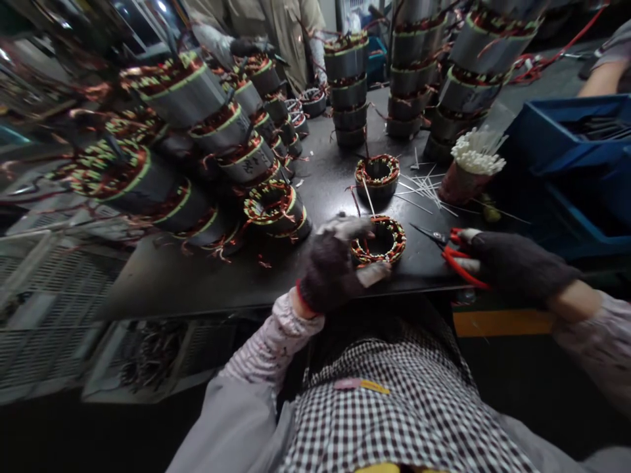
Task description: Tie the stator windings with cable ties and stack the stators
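My left hand (335, 263), in a dark glove with pale fingertips, grips the near side of a motor stator (401, 248) at the table's front. Copper windings and pale green insulation ring the stator's open middle. A thin white stick (368, 197) slants up from its far rim. My right hand (513, 263), gloved too, is closed round the red handles of a pair of scissors (466, 256). Their dark blades point left at the stator without touching it. Just behind stands a second stator (377, 187).
Stacked stators (348, 92) stand at the back, with leaning stacks (182, 98) on the left. Loose white sticks (426, 187) lie beside a cup (463, 184) full of them. Blue bins (566, 144) are on the right. A person (271, 33) stands across the table (197, 282).
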### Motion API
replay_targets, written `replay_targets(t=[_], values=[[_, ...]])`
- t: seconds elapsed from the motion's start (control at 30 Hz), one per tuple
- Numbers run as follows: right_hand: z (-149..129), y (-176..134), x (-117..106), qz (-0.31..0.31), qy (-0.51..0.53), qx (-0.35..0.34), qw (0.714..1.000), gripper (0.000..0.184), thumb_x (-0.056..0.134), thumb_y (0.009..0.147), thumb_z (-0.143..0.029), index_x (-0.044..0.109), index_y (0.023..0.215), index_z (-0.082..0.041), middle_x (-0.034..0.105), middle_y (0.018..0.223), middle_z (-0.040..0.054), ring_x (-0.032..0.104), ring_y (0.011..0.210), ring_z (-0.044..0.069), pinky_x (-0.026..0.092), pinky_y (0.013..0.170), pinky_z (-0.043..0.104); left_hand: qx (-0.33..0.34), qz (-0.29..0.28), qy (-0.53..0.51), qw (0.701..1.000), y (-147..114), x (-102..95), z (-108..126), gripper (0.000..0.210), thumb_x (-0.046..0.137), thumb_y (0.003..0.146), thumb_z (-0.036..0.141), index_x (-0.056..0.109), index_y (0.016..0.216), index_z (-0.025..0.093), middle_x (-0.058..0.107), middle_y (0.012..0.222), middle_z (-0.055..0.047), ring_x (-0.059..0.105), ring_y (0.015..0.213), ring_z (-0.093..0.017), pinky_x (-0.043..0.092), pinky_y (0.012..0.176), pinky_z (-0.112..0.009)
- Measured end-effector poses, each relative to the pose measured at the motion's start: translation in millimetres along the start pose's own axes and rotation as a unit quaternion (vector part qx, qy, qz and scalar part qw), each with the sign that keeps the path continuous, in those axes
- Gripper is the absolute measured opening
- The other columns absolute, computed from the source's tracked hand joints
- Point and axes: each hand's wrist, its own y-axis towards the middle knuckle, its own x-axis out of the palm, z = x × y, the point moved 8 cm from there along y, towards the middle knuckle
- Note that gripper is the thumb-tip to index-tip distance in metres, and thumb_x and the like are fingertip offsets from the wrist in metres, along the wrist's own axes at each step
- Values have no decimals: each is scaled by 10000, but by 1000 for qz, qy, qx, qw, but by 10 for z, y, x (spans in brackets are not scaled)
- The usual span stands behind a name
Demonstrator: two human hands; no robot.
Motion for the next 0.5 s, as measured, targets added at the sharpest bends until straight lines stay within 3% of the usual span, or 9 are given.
replay_targets(t=[0.1, 0.17, 0.27, 0.33, 0.43, 0.5], values=[[-14, 277, 108, -43, -83, 60, 994, 550, 551, 1135, -592, 774, 1355, -140, 859, 1177, 241, 808, 950, 330, 543, 752, 377, 26, -153, 96, 983, 116, 471, 157, 473, 1009, 867, 474, 849, 1240, 231, 892, 1136, -116, 837, 1174, -394, 550, 1328, -691], [-27, 409, 148, -2, -99, 70, 993, 592, 500, 1165, -558, 758, 1432, -97, 845, 1242, 270, 798, 1062, 346, 558, 834, 388, 19, -185, 111, 976, 109, 645, 112, 373, 1026, 839, 455, 885, 1101, 230, 887, 1022, -114, 850, 1119, -393, 584, 1297, -686], [-22, 456, 202, 108, -59, 40, 992, 583, 458, 1182, -505, 779, 1472, -115, 823, 1393, 265, 760, 1249, 371, 585, 1024, 451, -27, -130, 54, 990, 110, 569, -109, 357, 1051, 786, 472, 908, 1040, 266, 881, 944, -73, 862, 1071, -372, 642, 1224, -660], [5, 425, 234, 157, -25, 23, 987, 576, 462, 1175, -507, 813, 1435, -132, 821, 1428, 250, 751, 1298, 383, 589, 1092, 485, -81, -95, -6, 992, 175, 443, -304, 296, 976, 870, 489, 915, 1065, 275, 883, 922, -46, 867, 969, -338, 709, 1075, -618], [30, 397, 251, 168, 13, 18, 986, 586, 469, 1168, -538, 836, 1408, -148, 834, 1419, 235, 772, 1298, 393, 612, 1114, 511, -156, -73, -101, 980, 465, 335, -526, 339, 712, 1094, 509, 899, 1172, 237, 888, 899, -37, 826, 740, -266, 728, 801, -506], [32, 396, 232, 165, 34, 20, 985, 580, 466, 1168, -537, 846, 1394, -162, 840, 1415, 227, 787, 1299, 394, 627, 1123, 526, -154, -34, -100, 982, 806, 264, -581, 364, 701, 1110, 526, 887, 1207, 229, 906, 978, -59, 844, 811, -272, 727, 867, -517]])
